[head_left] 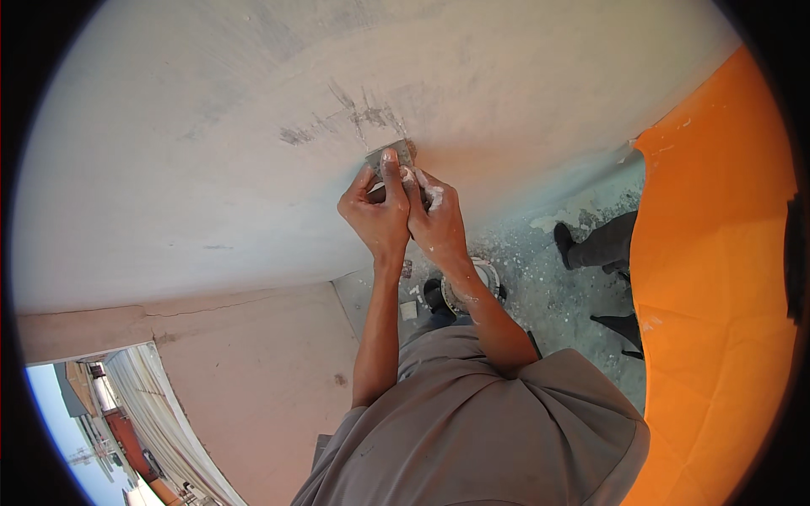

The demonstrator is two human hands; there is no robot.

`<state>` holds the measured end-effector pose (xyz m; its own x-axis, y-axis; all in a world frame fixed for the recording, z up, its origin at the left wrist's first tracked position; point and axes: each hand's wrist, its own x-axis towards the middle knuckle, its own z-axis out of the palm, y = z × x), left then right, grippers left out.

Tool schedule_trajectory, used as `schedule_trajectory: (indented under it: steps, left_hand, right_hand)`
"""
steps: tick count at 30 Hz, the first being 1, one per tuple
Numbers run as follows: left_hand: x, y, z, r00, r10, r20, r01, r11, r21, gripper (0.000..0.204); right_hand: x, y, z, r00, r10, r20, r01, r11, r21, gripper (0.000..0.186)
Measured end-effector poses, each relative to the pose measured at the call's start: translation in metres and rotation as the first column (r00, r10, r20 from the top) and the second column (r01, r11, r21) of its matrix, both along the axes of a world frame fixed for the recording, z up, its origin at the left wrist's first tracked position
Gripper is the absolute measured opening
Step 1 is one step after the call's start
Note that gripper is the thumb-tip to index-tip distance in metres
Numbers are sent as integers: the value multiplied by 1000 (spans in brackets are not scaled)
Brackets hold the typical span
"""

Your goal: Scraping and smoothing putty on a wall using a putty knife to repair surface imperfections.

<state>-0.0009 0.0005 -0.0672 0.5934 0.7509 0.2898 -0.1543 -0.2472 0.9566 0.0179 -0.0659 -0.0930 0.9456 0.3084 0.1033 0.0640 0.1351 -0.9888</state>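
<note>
Both of my hands are raised together against a pale plastered wall (211, 169). A small flat grey scraper blade (403, 153) is pinched between them, its face near the wall surface. My left hand (377, 218) is closed on it, with the thumb lying along the blade. Beside it, my right hand (438, 223) is closed too, fingers curled at the blade's lower edge and white paste on the skin. Whether the blade has a handle is hidden by my fingers. Dark scrape marks (371, 114) streak the wall just above the blade.
Below my right forearm stands a round bucket (495, 275) on a white-spattered floor (548, 295). A large orange sheet (717, 278) hangs at the right, partly covering another person's dark-clothed leg (603, 240). At lower left, a window opening (126, 422) has a pale curtain.
</note>
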Motion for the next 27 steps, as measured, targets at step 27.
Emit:
schedule_trajectory:
  steps: [27]
  left_hand:
    - [-9, 8, -22, 999, -30, 11, 31, 999, -41, 22]
  right_hand:
    - [-7, 10, -26, 998, -22, 63, 21, 1000, 21, 33]
